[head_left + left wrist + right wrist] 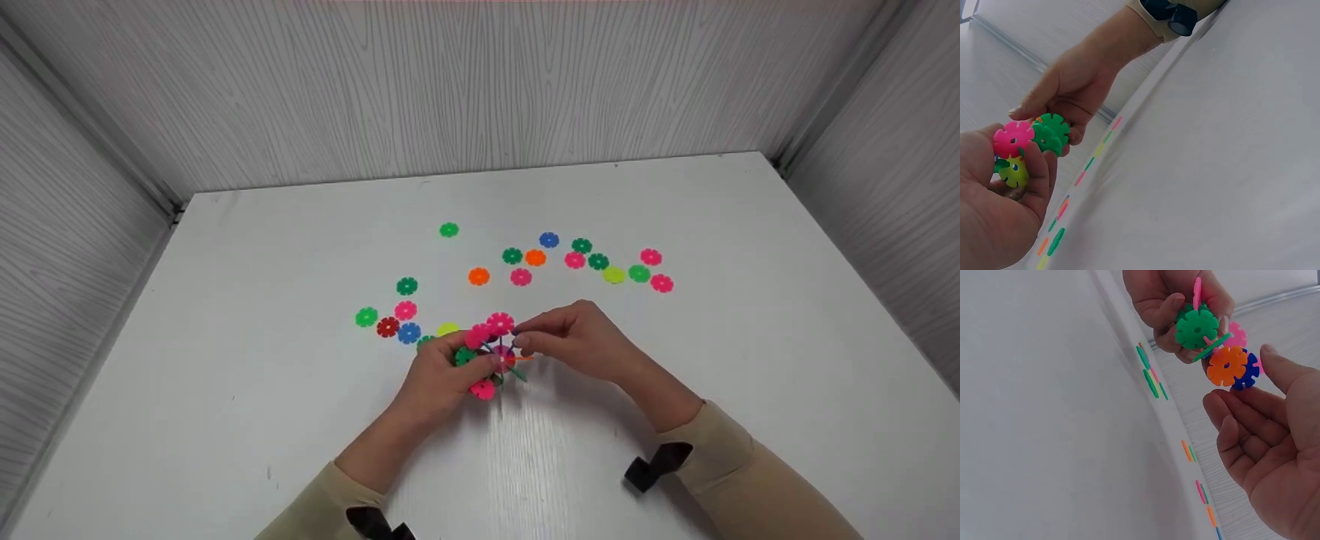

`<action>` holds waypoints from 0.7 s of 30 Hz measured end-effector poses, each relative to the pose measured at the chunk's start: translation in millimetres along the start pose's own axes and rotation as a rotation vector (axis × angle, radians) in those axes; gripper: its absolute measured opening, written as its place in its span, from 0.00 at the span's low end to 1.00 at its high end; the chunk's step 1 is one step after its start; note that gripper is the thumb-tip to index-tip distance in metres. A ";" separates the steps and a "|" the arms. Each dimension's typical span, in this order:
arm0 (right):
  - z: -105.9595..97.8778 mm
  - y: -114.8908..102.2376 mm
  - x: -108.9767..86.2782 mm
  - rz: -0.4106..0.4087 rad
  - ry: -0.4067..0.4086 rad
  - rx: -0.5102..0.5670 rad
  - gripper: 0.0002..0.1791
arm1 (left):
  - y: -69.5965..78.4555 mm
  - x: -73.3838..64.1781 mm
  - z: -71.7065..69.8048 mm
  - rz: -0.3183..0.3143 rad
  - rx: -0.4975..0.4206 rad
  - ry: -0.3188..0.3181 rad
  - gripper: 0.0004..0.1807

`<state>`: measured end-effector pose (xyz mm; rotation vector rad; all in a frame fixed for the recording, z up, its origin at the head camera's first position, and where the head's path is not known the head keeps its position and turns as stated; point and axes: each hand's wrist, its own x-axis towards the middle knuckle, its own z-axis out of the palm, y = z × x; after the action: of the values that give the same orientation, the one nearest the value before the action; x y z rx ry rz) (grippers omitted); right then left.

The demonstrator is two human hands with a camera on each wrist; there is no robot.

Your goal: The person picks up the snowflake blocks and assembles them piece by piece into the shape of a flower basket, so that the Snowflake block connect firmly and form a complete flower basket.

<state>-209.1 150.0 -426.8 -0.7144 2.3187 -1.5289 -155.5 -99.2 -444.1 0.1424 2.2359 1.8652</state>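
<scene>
My left hand (446,375) grips a cluster of interlocked snowflake building discs (500,325), its thumb laid across a pink disc at the middle. Pink, green, orange and blue discs stick out from the cluster in several directions; in the left wrist view a yellow disc (1014,172) also shows below a pink one. From the right, my right hand (581,341) reaches in with thumb and forefinger at a dark blue disc (1250,372) on the cluster's edge. That blue disc sits behind an orange disc (1226,366) in the right wrist view. Both hands are above the white table.
Loose discs lie flat on the white table (225,337). One group, with a dark red disc (388,327), spreads left of the hands. Another runs behind them to the right, ending near a pink disc (661,283). A lone green disc (448,229) lies farther back. Grey panels surround the table.
</scene>
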 end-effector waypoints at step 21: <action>7.6 2.7 -0.7 0.080 -0.005 -0.006 0.16 | 4.2 -3.0 2.9 -0.034 0.022 0.056 0.27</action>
<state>-205.6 145.4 -432.3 -0.6182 2.3205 -1.4842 -152.3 -96.3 -440.2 0.0566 2.2814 1.8493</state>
